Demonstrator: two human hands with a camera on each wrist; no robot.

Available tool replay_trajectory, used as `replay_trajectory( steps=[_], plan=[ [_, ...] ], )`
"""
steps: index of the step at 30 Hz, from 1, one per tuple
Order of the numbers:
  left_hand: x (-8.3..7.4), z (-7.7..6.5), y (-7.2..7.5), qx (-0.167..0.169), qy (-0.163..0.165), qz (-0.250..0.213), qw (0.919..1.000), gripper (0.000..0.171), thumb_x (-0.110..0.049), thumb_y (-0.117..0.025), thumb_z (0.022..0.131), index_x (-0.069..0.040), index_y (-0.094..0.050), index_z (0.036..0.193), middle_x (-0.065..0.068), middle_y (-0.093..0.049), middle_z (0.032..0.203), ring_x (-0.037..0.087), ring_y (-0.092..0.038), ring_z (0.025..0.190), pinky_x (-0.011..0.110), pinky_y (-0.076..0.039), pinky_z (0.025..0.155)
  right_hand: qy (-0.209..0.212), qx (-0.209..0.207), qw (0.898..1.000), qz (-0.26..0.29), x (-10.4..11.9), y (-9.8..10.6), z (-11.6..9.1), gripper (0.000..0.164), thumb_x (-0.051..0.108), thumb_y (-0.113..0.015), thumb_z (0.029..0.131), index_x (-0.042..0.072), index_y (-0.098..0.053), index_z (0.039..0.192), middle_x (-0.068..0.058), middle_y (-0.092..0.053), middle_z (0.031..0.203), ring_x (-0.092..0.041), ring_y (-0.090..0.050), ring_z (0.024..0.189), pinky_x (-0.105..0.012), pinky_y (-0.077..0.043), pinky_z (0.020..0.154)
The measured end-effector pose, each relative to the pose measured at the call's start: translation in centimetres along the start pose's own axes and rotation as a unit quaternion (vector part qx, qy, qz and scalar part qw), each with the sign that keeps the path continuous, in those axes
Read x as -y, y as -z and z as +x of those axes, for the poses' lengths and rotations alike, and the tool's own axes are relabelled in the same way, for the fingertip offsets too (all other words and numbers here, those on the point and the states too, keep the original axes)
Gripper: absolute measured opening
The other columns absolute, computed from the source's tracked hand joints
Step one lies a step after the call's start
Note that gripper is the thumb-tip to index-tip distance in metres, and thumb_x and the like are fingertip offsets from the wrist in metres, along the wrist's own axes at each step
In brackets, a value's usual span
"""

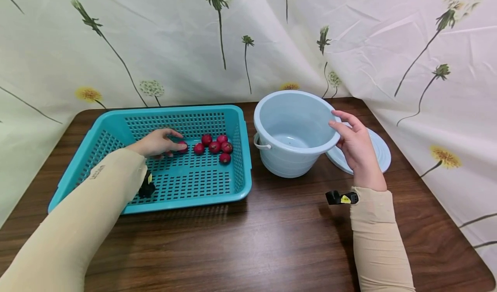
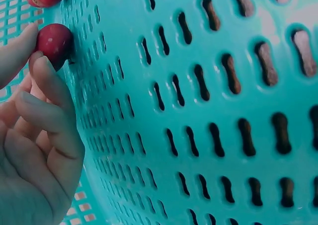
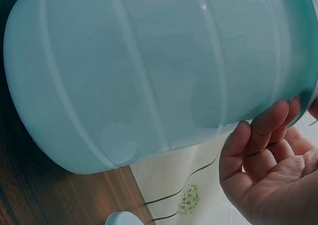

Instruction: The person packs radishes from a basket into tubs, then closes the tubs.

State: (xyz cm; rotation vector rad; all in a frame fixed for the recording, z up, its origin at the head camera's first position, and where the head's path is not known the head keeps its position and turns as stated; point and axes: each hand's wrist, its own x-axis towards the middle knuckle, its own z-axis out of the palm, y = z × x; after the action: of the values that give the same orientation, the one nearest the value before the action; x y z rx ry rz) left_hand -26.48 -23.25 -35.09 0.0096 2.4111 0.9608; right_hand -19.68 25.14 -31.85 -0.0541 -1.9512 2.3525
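Note:
My left hand (image 1: 157, 143) reaches into the turquoise basket (image 1: 248, 184). In the left wrist view its thumb and fingertips pinch a small red radish (image 2: 54, 43) close beside the slotted basket wall. Several more radishes (image 1: 214, 147) lie on the basket floor to the right of this hand. My right hand (image 1: 358, 149) grips the rim of the light blue bucket (image 1: 287, 167) at its right side. In the right wrist view, curled fingers lie against the outside of the bucket under the rim. The bucket stands upright, and the visible part of its inside holds nothing.
A round light blue lid (image 1: 379, 149) lies behind the right hand, partly hidden. The bucket's white handle (image 1: 262, 144) hangs down on its left side. Both containers stand on a dark wooden table (image 1: 279, 240) against a flower-printed cloth (image 1: 174, 46).

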Motion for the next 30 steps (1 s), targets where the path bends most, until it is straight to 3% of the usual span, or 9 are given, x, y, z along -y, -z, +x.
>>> replay_trajectory(
  steps=[7, 16, 22, 30],
  plan=[
    [0.05, -0.23, 0.12, 0.032, 0.025, 0.007, 0.9991, 0.062, -0.042, -0.062, 0.097, -0.005, -0.041, 0.142, 0.004, -0.061, 0.093, 0.014, -0.057, 0.07, 0.029, -0.043, 0.058, 0.001, -0.003, 1.0, -0.002, 0.01, 0.09, 0.04, 0.025, 0.015, -0.069, 0.094, 0.017, -0.063, 0.118, 0.001, -0.067, 0.097, -0.007, -0.066, 0.071, -0.019, -0.054, 0.065],
    [0.43, -0.17, -0.04, 0.046, 0.039, 0.021, 0.998, 0.068, -0.036, -0.071, 0.092, -0.002, -0.038, 0.14, 0.001, -0.066, 0.09, 0.011, -0.06, 0.068, 0.027, -0.043, 0.058, -0.004, -0.004, 1.0, -0.003, -0.04, 0.14, 0.12, 0.025, 0.015, -0.069, 0.094, 0.017, -0.063, 0.118, -0.001, -0.065, 0.1, -0.007, -0.065, 0.071, -0.018, -0.054, 0.065],
    [0.42, -0.23, 0.01, 0.043, 0.027, 0.028, 0.9983, 0.066, -0.041, -0.07, 0.091, -0.003, -0.041, 0.137, 0.004, -0.07, 0.099, 0.011, -0.063, 0.068, 0.028, -0.044, 0.057, -0.005, -0.002, 1.0, -0.011, 0.0, 0.07, 0.07, 0.025, 0.016, -0.068, 0.094, 0.017, -0.062, 0.119, -0.001, -0.065, 0.101, -0.007, -0.066, 0.072, -0.019, -0.055, 0.067],
    [-0.35, -0.58, 0.21, 0.037, 0.009, 0.054, 0.9978, 0.065, -0.041, -0.07, 0.091, 0.0, -0.044, 0.135, 0.007, -0.07, 0.091, 0.014, -0.064, 0.073, 0.03, -0.046, 0.06, -0.01, -0.003, 1.0, -0.021, 0.17, 0.04, 0.04, 0.026, 0.018, -0.069, 0.094, 0.018, -0.062, 0.119, -0.001, -0.066, 0.101, -0.008, -0.066, 0.076, -0.019, -0.055, 0.069]
  ],
)
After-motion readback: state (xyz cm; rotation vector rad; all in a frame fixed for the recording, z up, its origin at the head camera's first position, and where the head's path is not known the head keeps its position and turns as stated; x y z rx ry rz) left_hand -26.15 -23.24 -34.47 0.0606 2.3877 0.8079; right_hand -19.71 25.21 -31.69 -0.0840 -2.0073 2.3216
